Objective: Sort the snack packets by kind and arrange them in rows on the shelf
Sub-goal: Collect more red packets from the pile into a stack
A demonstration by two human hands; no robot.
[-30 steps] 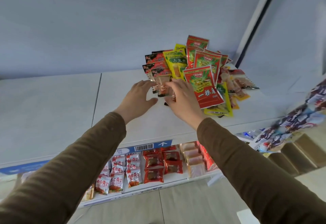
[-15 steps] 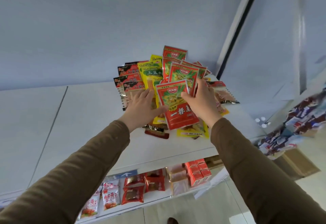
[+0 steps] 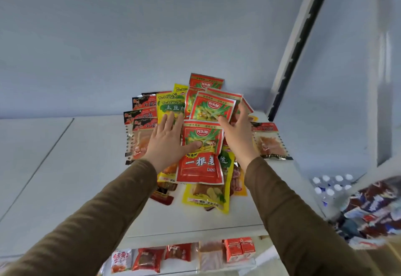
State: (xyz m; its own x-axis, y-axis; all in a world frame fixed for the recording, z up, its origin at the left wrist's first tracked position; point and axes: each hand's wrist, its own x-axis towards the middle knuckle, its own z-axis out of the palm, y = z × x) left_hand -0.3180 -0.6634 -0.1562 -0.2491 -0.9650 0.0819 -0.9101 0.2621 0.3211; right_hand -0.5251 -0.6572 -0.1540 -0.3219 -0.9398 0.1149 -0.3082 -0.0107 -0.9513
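Note:
A mixed pile of snack packets lies on the white top shelf [image 3: 65, 178]. A red-and-green packet [image 3: 200, 165] lies at the front of the pile. My left hand [image 3: 168, 143] lies flat on the pile, fingers spread, thumb pressing that front packet. My right hand [image 3: 235, 139] grips a second red-and-green packet [image 3: 211, 107], lifted and tilted just behind. More of the same kind [image 3: 205, 81] stand at the back. Yellow packets [image 3: 171, 105] and black-and-red packets [image 3: 142, 116] sit to the left. Another yellow packet [image 3: 206, 195] lies underneath at the front.
A clear packet with a red header [image 3: 270, 142] lies alone to the right of the pile. The lower shelf holds rows of red and white packets [image 3: 147, 259] and small red boxes [image 3: 238, 248]. A dark upright post [image 3: 299, 43] stands at back right. Bottle caps [image 3: 332, 183] show at right.
Both hands have reached deeper into the pile. My left hand has spread flat with its thumb on the front red packet; my right hand has closed on the packet behind it.

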